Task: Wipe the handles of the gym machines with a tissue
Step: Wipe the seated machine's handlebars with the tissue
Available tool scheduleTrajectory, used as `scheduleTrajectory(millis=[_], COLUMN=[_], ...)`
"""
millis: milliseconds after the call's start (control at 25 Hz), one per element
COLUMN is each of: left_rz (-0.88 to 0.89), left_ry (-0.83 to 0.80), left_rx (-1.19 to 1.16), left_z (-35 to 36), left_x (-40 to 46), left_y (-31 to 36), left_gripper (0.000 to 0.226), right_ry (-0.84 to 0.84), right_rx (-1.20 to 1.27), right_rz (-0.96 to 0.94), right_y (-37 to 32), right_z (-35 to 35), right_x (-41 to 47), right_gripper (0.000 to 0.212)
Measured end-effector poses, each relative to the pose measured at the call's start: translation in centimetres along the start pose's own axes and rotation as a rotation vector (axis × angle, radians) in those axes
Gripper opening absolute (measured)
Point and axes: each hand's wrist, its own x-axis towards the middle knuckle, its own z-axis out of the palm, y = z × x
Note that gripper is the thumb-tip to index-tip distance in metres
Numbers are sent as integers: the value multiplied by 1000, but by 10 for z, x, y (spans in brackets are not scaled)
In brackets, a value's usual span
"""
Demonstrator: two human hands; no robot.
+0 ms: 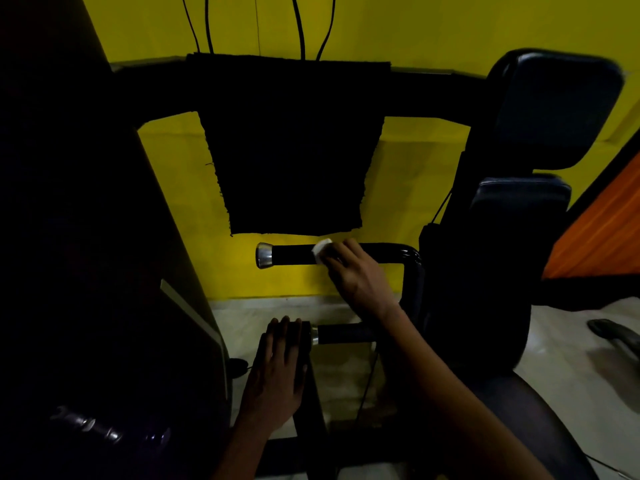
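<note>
Fingers (341, 249) of your right hand (360, 275) pinched the tissue (321, 249) against the upper handle (294, 255) at frame centre to wipe; left hand (277, 372) lay flat, steadying.

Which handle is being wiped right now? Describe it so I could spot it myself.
Start at the yellow wall and the black cloth hanging before it. Just under the cloth runs the upper handle, black with a shiny metal end cap. Unlike the lower handle, it has the right hand pressing a white tissue on it.

Dim room — yellow wall (408, 22), pale floor (571, 375), black cables (298, 26) hanging, orange panel (602, 230) at right
</note>
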Motion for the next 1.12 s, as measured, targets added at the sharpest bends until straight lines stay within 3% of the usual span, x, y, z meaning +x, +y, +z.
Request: scheduleTrajectory(millis=[200,320,400,480,520,560,640,680,760,920,1000,1120], left_rz=[1,-30,-16,-9,-14,-25,-54,-60,-19,12,7,-4], left_ry=[18,-10,6,31,44,54,58,49,20,-23,-25,-6], left_rx=[16,-33,-51,-99,-140,-173,-183,-159,-52,54,51,27], left_z=[7,4,2,0,1,1,2,2,5,10,10,7], left_x=[1,1,0,1,2,1,0,1,1,3,2,1], left_y=[-1,0,1,1,0,-1,-2,-2,-2,-4,-3,2], left_gripper=[71,72,70,68,67,67,69,70,70,72,72,70], right_ry=[41,127,170,221,334,459,576,569,625,945,982,779], right_rx=[-21,178,506,1029,1380,1671,1906,1906,1862,1732,1521,973], right_rz=[243,529,1014,1718,1934,2023,2061,2070,2067,2095,2032,1853], right_y=[15,-23,-57,-68,-63,-54,-33,-25,-12,14,9,-13], right_z=[-9,-13,-2,16,26,31,31,26,11,-10,-16,-20], right_x=[-20,-28,-30,-19,-12,-5,6,8,5,-12,-11,-11], right_gripper=[19,19,10,16,22,29,21,11,13,15,12,7])
